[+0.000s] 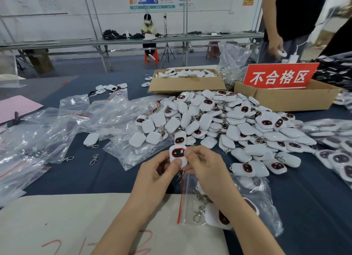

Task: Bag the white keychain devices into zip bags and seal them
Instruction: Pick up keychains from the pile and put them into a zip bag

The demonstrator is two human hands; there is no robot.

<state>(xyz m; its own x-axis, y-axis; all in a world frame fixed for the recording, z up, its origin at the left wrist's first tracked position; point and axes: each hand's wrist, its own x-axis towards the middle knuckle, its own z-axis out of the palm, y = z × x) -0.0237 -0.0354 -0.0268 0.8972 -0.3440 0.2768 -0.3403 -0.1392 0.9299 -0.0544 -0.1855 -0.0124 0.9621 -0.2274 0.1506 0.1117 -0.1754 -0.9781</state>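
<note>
Left hand (pixel 152 175), right hand (pixel 206 168) together, both pinching device (pixel 177 155). Step: likely inspecting before bagging. Next: slide into bag (pixel 264 201) under right wrist.

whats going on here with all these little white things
A person is packing white keychain devices into zip bags. The left hand and right hand together pinch one keychain device, its screen lit, just in front of the pile of loose devices. A zip bag with devices already inside lies under the right forearm. Empty bags are scattered to the left, and bagged devices lie at the far right.
</note>
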